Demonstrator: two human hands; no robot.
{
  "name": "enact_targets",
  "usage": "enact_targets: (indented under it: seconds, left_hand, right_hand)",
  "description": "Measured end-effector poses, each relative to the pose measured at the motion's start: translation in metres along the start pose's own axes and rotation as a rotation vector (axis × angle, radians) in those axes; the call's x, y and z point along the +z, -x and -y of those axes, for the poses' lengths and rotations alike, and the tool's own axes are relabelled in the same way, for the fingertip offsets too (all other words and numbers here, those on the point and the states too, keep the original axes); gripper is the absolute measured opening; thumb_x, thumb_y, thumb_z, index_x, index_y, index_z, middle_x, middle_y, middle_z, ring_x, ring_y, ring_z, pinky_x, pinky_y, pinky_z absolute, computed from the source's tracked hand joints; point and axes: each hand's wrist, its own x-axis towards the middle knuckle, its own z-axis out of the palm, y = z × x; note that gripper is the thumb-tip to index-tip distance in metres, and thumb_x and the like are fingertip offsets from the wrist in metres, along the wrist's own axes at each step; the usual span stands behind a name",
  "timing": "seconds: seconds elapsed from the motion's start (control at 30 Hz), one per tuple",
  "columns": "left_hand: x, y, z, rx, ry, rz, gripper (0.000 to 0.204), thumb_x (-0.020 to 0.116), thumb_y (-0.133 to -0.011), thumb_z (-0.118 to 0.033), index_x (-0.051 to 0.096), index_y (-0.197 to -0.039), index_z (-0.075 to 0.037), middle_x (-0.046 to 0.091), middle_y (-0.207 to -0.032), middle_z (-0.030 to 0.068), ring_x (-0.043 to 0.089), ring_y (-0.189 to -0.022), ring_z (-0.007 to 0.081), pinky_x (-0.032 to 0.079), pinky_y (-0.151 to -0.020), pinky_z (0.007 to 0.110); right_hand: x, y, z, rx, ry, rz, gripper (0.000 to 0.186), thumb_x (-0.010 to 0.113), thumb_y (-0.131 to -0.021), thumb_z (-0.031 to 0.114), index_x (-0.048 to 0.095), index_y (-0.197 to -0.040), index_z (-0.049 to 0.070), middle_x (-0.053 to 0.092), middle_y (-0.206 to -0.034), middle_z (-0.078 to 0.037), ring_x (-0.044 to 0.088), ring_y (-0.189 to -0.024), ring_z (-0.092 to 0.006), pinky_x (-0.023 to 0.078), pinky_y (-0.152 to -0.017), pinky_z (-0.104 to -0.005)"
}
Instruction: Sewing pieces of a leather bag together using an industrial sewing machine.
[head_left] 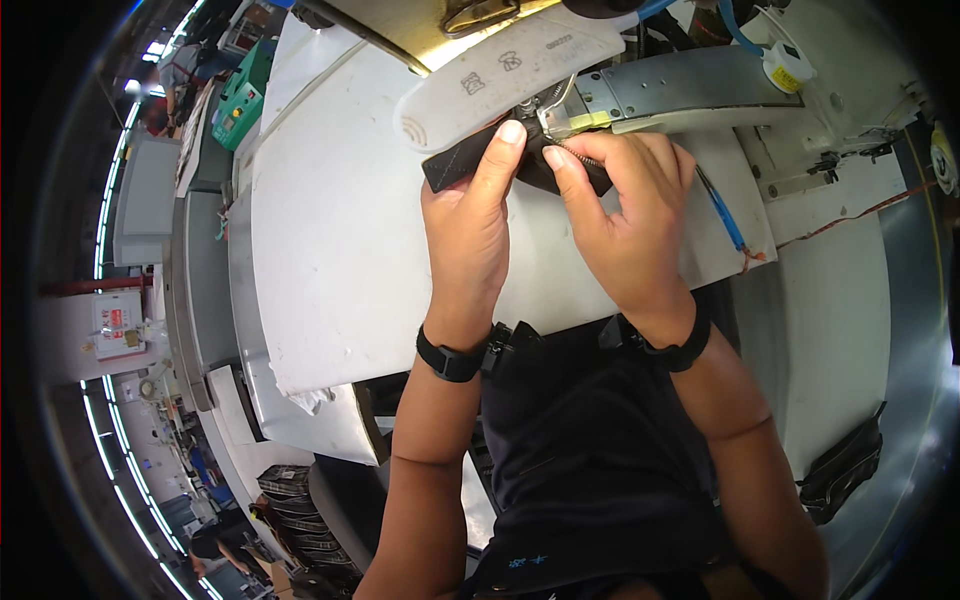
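A black fabric piece lies under the front of a sewing machine, close to its presser foot area. My left hand grips the piece from its near left side, thumb on top near the needle area and fingers hidden beneath. On the other side my right hand is closed, thumb and index finger pinching the edge of the piece. Along that edge, by the fingertips, runs a zipper with metallic-looking teeth. The needle itself cannot be made out.
A blue-handled slim tool lies right of my right hand on the white worktable. A long pale guard hangs above the work. A green box stands far left. A black bag-like item lies lower right.
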Motion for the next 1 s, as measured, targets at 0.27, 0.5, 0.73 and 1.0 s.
enact_targets:
  seconds: [0.27,0.5,0.73,1.0]
  left_hand:
    - [0.001,0.002,-0.002,-0.004,-0.010,0.062,0.025,0.067,-0.102,-0.009,0.061,-0.125,0.000,0.069,-0.112,0.0087,0.067,-0.104,0.0150,0.055,-0.096,0.031]
    - [0.004,0.002,-0.003,-0.065,0.011,0.042,0.018,0.066,-0.103,-0.011,0.062,-0.117,-0.002,0.069,-0.109,0.0066,0.066,-0.103,0.0158,0.054,-0.097,0.034]
    - [0.002,-0.001,0.000,-0.066,0.093,0.073,0.016,0.065,-0.103,-0.011,0.063,-0.116,-0.001,0.069,-0.107,0.0073,0.066,-0.102,0.0178,0.054,-0.094,0.034]
    - [0.002,-0.002,-0.001,-0.120,0.071,0.054,0.019,0.068,-0.102,-0.015,0.063,-0.115,-0.003,0.068,-0.108,0.0072,0.063,-0.101,0.0153,0.051,-0.089,0.031]
  right_hand:
    - [0.002,-0.002,-0.008,-0.133,0.192,-0.134,0.016,0.083,-0.084,0.023,0.069,-0.088,0.017,0.064,-0.084,0.005,0.057,-0.092,-0.0186,0.036,-0.094,-0.0404]
    - [0.000,-0.008,-0.008,-0.138,0.223,-0.115,0.016,0.083,-0.085,0.025,0.069,-0.086,0.017,0.064,-0.083,0.006,0.057,-0.093,-0.0185,0.036,-0.094,-0.0410]
    - [-0.001,-0.010,-0.002,-0.101,0.216,-0.092,0.016,0.081,-0.087,0.025,0.067,-0.083,0.017,0.064,-0.081,0.006,0.056,-0.090,-0.0185,0.035,-0.093,-0.0406]
    - [-0.006,-0.016,0.005,-0.025,0.182,-0.055,0.019,0.077,-0.088,0.025,0.064,-0.078,0.015,0.064,-0.077,0.005,0.054,-0.088,-0.0200,0.034,-0.089,-0.0406]
